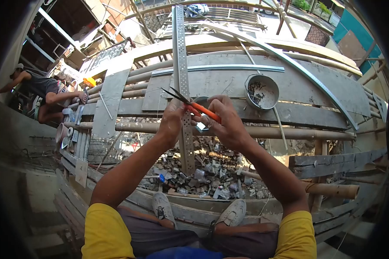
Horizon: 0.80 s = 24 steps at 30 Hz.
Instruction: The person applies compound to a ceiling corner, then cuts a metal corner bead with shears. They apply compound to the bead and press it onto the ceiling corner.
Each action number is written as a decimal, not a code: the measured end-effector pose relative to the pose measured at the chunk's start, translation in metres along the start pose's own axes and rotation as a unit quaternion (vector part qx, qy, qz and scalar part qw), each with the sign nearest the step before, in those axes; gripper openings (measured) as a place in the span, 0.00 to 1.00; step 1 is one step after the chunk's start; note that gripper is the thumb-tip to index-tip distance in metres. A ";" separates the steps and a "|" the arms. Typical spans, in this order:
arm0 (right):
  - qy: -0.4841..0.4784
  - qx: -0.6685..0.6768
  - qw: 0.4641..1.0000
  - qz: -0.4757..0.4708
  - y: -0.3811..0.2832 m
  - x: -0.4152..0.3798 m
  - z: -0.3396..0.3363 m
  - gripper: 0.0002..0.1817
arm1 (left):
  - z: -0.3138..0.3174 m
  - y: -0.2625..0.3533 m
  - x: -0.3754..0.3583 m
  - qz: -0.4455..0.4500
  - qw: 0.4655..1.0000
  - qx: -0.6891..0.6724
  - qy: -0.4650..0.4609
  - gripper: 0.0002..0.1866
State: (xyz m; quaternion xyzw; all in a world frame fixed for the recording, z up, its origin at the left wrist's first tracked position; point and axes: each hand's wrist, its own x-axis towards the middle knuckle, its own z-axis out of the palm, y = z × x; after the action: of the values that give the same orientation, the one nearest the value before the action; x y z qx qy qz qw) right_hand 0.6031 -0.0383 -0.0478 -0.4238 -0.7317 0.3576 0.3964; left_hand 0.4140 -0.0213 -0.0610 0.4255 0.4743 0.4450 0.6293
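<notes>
My right hand is closed round the orange-handled snips, whose dark blades are spread and point to the upper left. My left hand is closed at the left edge of a long perforated metal profile, close to the snips' pivot. The profile runs from the far boards toward me, its near end hanging over the rubble. The snips lie across it; whether the blades touch the metal cannot be made out. Part of a round container shows behind my hands.
A bucket with small dark pieces stands on the boards at right. Metal strips lie beyond. Rubble is below the gap in the bamboo platform. Another person crouches at far left.
</notes>
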 end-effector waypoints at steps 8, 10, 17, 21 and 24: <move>-0.092 0.251 0.956 0.121 0.029 -0.030 0.005 0.39 | 0.021 -0.022 -0.007 -0.045 0.991 -0.032 -0.119 0.16; -0.086 0.273 0.950 0.123 0.030 -0.039 -0.002 0.41 | 0.023 -0.022 -0.008 -0.041 0.987 0.013 -0.152 0.25; 0.012 0.374 0.906 0.195 0.094 -0.092 -0.016 0.29 | -0.015 -0.004 0.005 -0.036 0.958 0.225 -0.176 0.26; 0.290 0.425 0.836 0.188 0.099 -0.103 -0.016 0.11 | -0.058 -0.044 0.020 -0.080 0.907 0.318 -0.265 0.23; 0.407 0.447 0.776 0.182 0.105 -0.092 -0.029 0.10 | -0.070 -0.065 0.016 -0.064 0.867 0.369 -0.328 0.26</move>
State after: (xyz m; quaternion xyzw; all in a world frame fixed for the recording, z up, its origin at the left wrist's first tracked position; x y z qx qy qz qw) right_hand 0.6942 -0.0762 -0.1507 -0.4306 -0.1691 0.5036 0.7296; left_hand 0.3585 -0.0136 -0.1398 0.7168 0.3961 0.0316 0.5730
